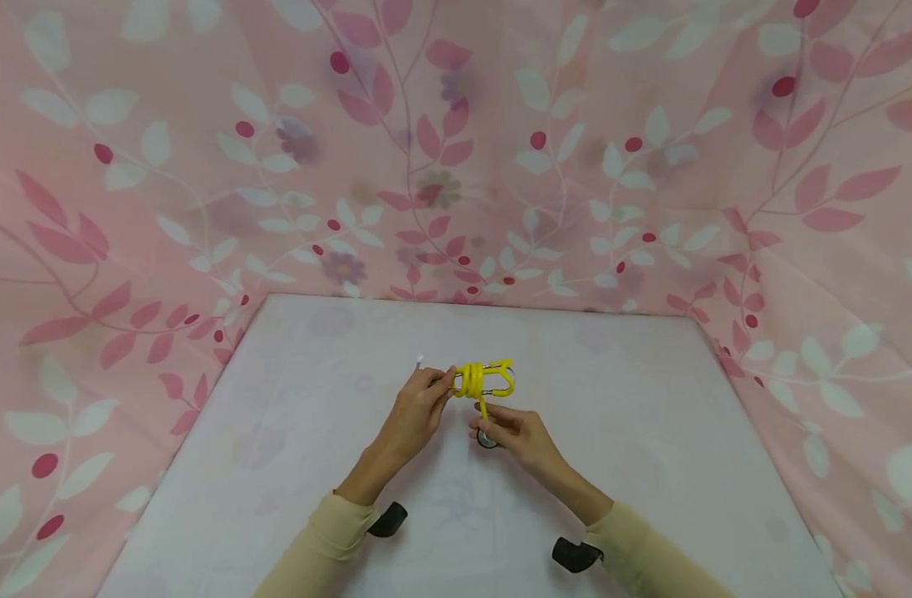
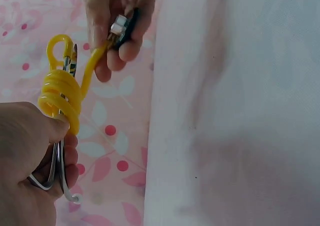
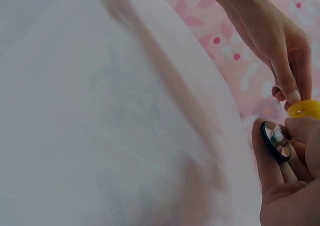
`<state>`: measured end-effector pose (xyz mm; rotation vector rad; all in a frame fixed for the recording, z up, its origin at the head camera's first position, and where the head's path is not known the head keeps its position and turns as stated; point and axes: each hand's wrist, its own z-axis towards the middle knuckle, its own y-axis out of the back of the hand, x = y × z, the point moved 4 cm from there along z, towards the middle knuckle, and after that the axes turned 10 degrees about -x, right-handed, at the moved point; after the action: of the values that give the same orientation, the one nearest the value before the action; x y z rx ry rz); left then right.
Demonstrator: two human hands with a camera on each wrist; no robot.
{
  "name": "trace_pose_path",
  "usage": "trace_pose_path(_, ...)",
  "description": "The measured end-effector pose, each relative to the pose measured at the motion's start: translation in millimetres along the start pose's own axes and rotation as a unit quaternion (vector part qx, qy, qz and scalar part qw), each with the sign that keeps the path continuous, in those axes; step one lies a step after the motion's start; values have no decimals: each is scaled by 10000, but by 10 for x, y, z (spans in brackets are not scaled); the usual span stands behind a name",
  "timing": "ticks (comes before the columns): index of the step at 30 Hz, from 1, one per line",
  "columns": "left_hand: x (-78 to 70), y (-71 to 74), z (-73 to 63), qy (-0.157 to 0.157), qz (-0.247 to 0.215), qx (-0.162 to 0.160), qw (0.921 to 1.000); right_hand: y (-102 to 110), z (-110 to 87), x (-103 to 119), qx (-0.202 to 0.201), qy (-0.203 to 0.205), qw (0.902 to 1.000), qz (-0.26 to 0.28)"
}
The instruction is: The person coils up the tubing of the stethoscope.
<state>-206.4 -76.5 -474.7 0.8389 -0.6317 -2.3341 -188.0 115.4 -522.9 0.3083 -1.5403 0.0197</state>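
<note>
Yellow stethoscope tubing [image 1: 471,379] is wound in several coils around the stethoscope's metal ear tubes [image 2: 61,161], held above the table. My left hand [image 1: 417,407] grips those ear tubes just below the coils, and a pale ear tip [image 2: 75,199] sticks out past the fingers. To the right, my right hand [image 1: 527,433] pinches the tube's free end close to the round chest piece [image 3: 274,141]. That chest piece, black-rimmed with a metal face, lies against the right fingers. A short stretch of tubing [image 2: 90,71] runs between the coils and the right hand.
Under both hands spreads a white-covered table [image 1: 291,349]. Pink leaf-patterned cloth [image 1: 456,166] stands behind it and along both sides. Black curved pieces [image 1: 388,520] sit at the wrists by the beige sleeves [image 1: 321,540].
</note>
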Motion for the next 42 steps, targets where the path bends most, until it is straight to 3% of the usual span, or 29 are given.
trace_pose_path(3,17,-21,-8,-90,205,14,9997,4,-48,69,-523,339,9964,-572)
trace_pose_path(5,19,-35,-10,-163,329,23,9993,11,-83,134,-879,665,9879,-1092)
trace_pose_path(11,15,-69,-8,-360,584,25,9976,12,-167,321,-1620,1633,9433,-2395)
trace_pose_path(15,25,-81,-16,-368,829,167,9957,11,-200,395,-1694,2054,9291,-2566)
trace_pose_path(19,34,-69,-40,-377,994,227,9941,36,-208,463,-1668,2588,9220,-2348)
trace_pose_path(26,8,-49,-53,-409,1105,349,9924,167,-145,533,-1686,2746,9326,-1623)
trace_pose_path(32,-47,-29,-49,-529,1199,379,9907,261,-84,579,-1293,2556,9477,-1406)
trace_pose_path(37,-81,-20,-43,-762,1339,242,9878,326,-27,607,-863,2022,9601,-1730)
trace_pose_path(42,-101,-26,-36,-939,1376,198,9858,374,20,631,-852,1589,9602,-2131)
